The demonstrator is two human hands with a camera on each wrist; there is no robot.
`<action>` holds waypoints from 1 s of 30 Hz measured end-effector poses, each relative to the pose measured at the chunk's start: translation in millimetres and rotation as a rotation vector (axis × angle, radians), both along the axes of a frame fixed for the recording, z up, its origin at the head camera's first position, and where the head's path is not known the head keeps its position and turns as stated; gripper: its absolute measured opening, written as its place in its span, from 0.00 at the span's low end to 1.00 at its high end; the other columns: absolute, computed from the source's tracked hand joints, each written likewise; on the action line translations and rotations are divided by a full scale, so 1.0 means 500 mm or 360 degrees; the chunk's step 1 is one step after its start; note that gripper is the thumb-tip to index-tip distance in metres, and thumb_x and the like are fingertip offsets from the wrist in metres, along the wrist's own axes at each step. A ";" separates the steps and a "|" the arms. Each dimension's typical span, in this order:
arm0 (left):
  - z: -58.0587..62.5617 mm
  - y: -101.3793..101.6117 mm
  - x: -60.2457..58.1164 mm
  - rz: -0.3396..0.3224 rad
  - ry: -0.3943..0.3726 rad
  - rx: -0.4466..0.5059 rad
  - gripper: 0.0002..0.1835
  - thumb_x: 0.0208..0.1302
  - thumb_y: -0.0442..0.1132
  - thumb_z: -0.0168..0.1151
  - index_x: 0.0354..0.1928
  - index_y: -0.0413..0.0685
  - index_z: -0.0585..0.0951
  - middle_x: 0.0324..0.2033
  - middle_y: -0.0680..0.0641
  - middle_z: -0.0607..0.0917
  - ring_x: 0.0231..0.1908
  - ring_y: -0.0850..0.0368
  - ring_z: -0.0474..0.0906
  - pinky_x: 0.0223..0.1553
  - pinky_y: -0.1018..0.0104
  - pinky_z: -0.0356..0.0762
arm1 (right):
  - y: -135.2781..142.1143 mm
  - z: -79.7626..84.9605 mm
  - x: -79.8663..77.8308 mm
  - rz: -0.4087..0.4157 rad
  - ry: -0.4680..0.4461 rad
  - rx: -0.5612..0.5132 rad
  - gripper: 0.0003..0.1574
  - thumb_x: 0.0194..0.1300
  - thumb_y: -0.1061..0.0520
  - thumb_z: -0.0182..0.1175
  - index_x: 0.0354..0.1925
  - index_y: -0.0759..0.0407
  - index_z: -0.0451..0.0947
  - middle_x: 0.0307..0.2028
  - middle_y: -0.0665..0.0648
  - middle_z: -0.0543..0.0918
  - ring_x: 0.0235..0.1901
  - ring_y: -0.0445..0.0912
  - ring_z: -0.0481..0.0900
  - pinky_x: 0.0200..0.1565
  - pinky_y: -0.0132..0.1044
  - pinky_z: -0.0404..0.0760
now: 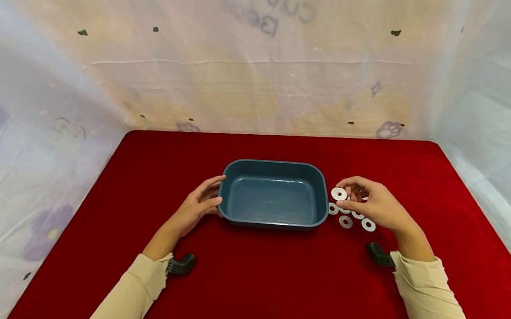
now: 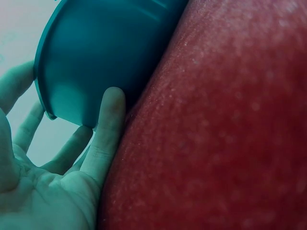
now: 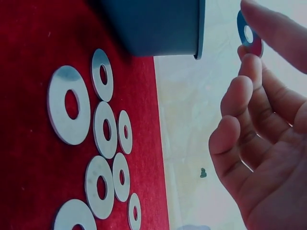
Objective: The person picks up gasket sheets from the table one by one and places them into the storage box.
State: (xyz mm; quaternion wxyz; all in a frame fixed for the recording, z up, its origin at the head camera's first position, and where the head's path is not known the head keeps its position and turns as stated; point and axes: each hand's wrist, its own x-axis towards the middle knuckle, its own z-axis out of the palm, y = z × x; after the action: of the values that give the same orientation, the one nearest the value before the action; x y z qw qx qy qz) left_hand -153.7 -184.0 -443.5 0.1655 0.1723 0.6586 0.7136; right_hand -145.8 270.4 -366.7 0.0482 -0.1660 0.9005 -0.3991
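A blue-grey rectangular tub (image 1: 271,199) stands on the red cloth with nothing inside it. My left hand (image 1: 194,207) rests against its left end, fingers spread and fairly straight; in the left wrist view the fingertips touch the outer wall of the tub (image 2: 86,67). Beyond the tub's right end, my right hand (image 1: 379,204) pinches a flat metal washer (image 1: 334,191) between thumb and fingertips. The right wrist view shows this washer (image 3: 255,45) raised clear of the cloth. Several loose washers (image 3: 56,105) lie flat below, some partly hidden by the hand in the head view.
Red cloth (image 1: 258,270) covers the table. Pale printed sheets (image 1: 259,92) hang behind it and at both sides. A dark wrist device (image 1: 182,264) sits by the left cuff, and another dark wrist device (image 1: 378,255) by the right cuff.
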 end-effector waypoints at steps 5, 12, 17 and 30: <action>-0.001 0.002 0.000 -0.0002 0.0008 0.0006 0.31 0.75 0.35 0.52 0.77 0.52 0.57 0.72 0.35 0.62 0.57 0.52 0.75 0.44 0.64 0.84 | -0.005 0.000 0.004 0.0004 0.0022 0.0004 0.19 0.61 0.53 0.72 0.50 0.51 0.80 0.34 0.53 0.75 0.32 0.44 0.73 0.32 0.32 0.75; 0.003 -0.002 0.001 0.0005 -0.0001 -0.0013 0.31 0.75 0.35 0.53 0.77 0.51 0.57 0.72 0.36 0.62 0.59 0.52 0.74 0.45 0.63 0.84 | -0.017 -0.002 0.004 0.0033 0.0015 -0.0023 0.21 0.60 0.54 0.72 0.50 0.51 0.80 0.34 0.52 0.76 0.31 0.43 0.73 0.32 0.32 0.75; 0.002 -0.003 0.000 0.0000 0.0004 -0.0013 0.31 0.76 0.35 0.52 0.77 0.52 0.57 0.72 0.35 0.62 0.58 0.52 0.74 0.45 0.63 0.84 | -0.019 -0.004 0.004 0.0042 0.0022 -0.0034 0.21 0.59 0.54 0.72 0.51 0.51 0.80 0.34 0.52 0.76 0.31 0.44 0.73 0.32 0.32 0.75; -0.001 0.000 0.000 -0.0001 0.0003 0.0006 0.31 0.75 0.35 0.53 0.77 0.51 0.57 0.72 0.36 0.62 0.59 0.52 0.73 0.45 0.64 0.84 | -0.025 -0.012 0.001 0.0099 0.0011 -0.0052 0.21 0.59 0.55 0.72 0.51 0.52 0.80 0.34 0.52 0.77 0.32 0.44 0.74 0.33 0.33 0.76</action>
State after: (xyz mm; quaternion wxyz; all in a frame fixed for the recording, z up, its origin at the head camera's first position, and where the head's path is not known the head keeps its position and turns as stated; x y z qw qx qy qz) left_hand -153.6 -184.0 -444.0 0.1649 0.1734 0.6574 0.7145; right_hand -145.5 258.1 -372.5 0.0548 -0.1960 0.8884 -0.4115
